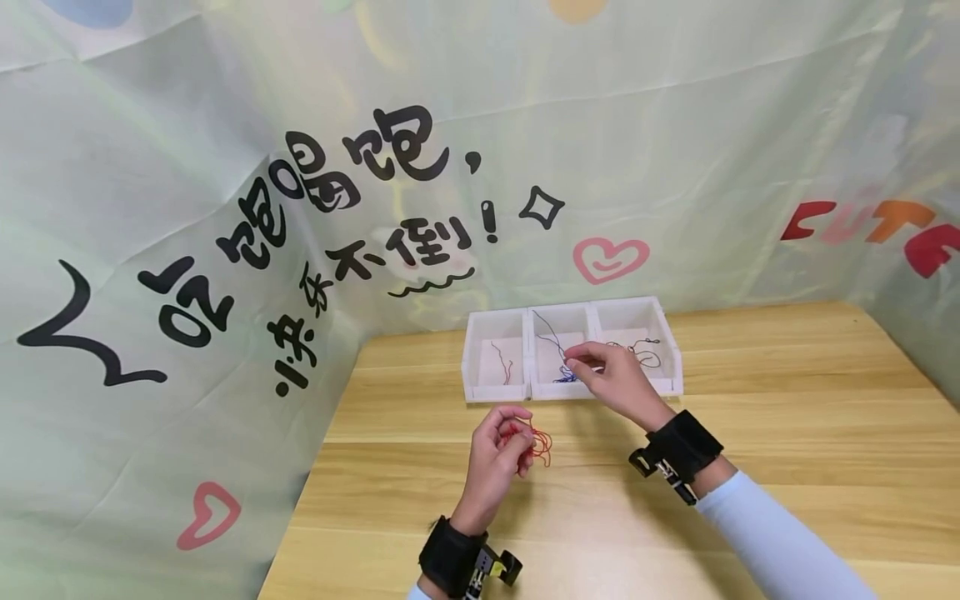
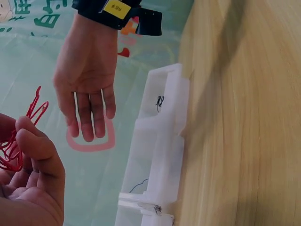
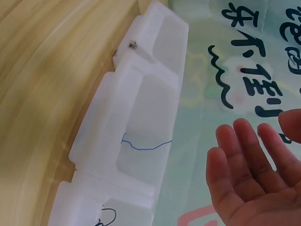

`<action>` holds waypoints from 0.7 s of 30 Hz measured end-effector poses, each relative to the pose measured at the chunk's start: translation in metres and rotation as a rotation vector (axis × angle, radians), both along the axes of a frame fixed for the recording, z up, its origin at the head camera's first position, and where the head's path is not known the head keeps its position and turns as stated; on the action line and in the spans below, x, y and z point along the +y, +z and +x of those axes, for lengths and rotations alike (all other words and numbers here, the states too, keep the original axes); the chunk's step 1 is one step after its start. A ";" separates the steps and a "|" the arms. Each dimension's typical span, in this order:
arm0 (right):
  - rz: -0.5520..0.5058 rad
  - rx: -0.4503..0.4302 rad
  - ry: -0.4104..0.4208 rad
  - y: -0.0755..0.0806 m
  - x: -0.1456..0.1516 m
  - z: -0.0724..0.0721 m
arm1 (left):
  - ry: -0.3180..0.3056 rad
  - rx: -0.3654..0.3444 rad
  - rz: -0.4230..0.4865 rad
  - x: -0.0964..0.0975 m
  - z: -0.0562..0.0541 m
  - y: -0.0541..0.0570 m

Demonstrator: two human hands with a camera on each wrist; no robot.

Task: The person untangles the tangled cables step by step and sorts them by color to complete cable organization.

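Observation:
My left hand holds a loose bundle of red string in curled fingers over the table. Part of the red string sticks up past the thumb in the left wrist view. My right hand is over the white three-compartment box, between its middle and right compartments. Its fingers are extended and hold nothing in the right wrist view. Blue string lies in the middle compartment, with a strand running up the back wall. A short red strand is in the left compartment, black string in the right.
The box stands near the back of the wooden table, close to a printed cloth backdrop with black lettering and pink hearts. Cloth also hangs along the left and right sides. Black straps with small cameras sit on both wrists.

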State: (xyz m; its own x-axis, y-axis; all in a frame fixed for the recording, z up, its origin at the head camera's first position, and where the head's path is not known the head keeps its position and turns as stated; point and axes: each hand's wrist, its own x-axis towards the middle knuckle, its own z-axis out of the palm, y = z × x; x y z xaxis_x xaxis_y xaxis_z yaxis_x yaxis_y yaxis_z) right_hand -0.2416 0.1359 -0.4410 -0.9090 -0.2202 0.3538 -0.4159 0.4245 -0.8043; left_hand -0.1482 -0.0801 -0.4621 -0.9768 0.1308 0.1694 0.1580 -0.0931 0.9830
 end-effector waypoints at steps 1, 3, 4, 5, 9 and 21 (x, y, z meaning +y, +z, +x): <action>0.001 0.005 0.009 0.001 -0.001 0.002 | 0.002 -0.003 0.002 0.000 0.000 0.000; 0.002 0.007 0.023 0.002 -0.002 0.005 | 0.006 -0.005 0.006 0.000 0.000 0.001; 0.003 0.005 0.029 0.003 -0.002 0.007 | 0.006 -0.005 0.009 0.000 -0.001 0.001; 0.004 0.003 0.034 0.003 -0.003 0.008 | 0.006 -0.003 0.012 0.000 -0.001 0.001; -0.013 -0.034 0.089 0.007 -0.005 0.016 | 0.003 0.022 0.015 0.000 -0.002 0.001; 0.075 -0.079 0.401 0.012 -0.011 0.036 | 0.059 0.061 0.001 0.000 -0.005 0.002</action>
State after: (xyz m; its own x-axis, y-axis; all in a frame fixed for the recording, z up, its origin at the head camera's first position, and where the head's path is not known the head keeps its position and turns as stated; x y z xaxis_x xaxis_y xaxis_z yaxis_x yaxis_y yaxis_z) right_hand -0.2058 0.1247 -0.4292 -0.7696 -0.5851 0.2557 -0.4983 0.2999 -0.8135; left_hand -0.1533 -0.0803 -0.4598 -0.9706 0.0729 0.2293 0.2232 -0.0824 0.9713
